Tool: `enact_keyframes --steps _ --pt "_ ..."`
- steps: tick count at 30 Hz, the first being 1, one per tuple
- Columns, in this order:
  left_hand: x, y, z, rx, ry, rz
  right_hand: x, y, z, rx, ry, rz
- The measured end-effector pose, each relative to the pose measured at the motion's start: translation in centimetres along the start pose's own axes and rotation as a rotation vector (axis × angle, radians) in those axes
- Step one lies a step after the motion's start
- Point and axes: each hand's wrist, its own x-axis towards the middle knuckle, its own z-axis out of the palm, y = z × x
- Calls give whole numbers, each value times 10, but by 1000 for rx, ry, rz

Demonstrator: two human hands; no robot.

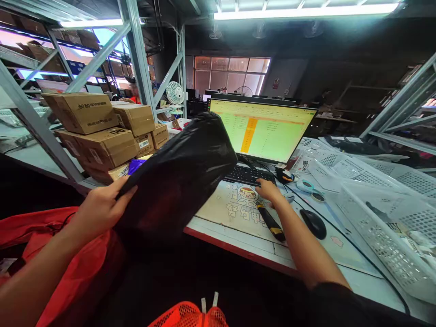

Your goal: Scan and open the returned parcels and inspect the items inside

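A black plastic bag [184, 168] slants up in front of me, with my left hand [104, 204] pinched on its lower left edge. The bag hides part of the desk and the monitor's left edge. At the right end of the black keyboard [250, 175] rests my right hand [269, 190], a finger stretched onto the keys and nothing in its grasp. Behind the keyboard stands a lit monitor [262, 131] showing a table with an orange column. Just below my right hand lies a tool with a black and yellow handle [270, 222] on the printed desk mat [218, 206].
Cardboard boxes [105, 147] are stacked at the left beside a metal rack post [136, 54]. White perforated baskets [384, 236] fill the right side. A black mouse [313, 223] and its cable lie right of my forearm. Red fabric [81, 272] hangs at lower left.
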Motion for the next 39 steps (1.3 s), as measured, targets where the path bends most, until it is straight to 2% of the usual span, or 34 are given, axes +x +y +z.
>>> enact_keyframes --steps 2,4,7,9,11,13,14,16,18,20,22,24,25,27,31,34,35,37,39 --pt "11 -12 1 -172 -71 -87 -36 3 8 -27 -26 -32" --pt "30 -21 12 -264 -160 -87 -73 7 24 -67 -53 -45" --pt "71 -25 46 -226 -303 8 -113 16 48 -97 -35 -27" --pt "97 -23 77 -102 -462 74 -126 28 53 -50 57 -10" --pt "115 -16 107 51 -540 55 -132 41 44 75 233 -3" --pt "123 -7 131 91 -505 21 -135 44 21 278 399 -68" --pt "124 -2 140 76 -463 13 -137 38 6 378 436 -136" --pt "122 9 151 16 -374 18 -138 7 -25 512 401 -346" --pt "120 18 156 -33 -307 31 -135 -45 -48 506 309 -591" --pt "120 23 157 -69 -261 48 -125 -103 -58 456 257 -791" --pt "120 23 153 -104 -227 75 -112 -146 -55 409 205 -840" --pt "119 16 148 -122 -221 95 -105 -161 -42 377 150 -813" --pt "118 11 146 -118 -225 90 -105 -155 -33 353 124 -786" --pt "116 -4 143 -89 -249 52 -112 -122 -17 274 75 -708" --pt "115 -25 153 -55 -328 -6 -138 -9 -3 140 -54 -481" --pt "116 -12 168 -40 -354 -11 -149 56 -2 163 59 -300" --pt "114 -2 174 -26 -340 -19 -150 67 1 170 128 -236" --pt "108 22 182 4 -296 21 -149 73 13 167 237 -122" --pt "96 45 189 4 -317 201 -145 63 34 138 259 -43"
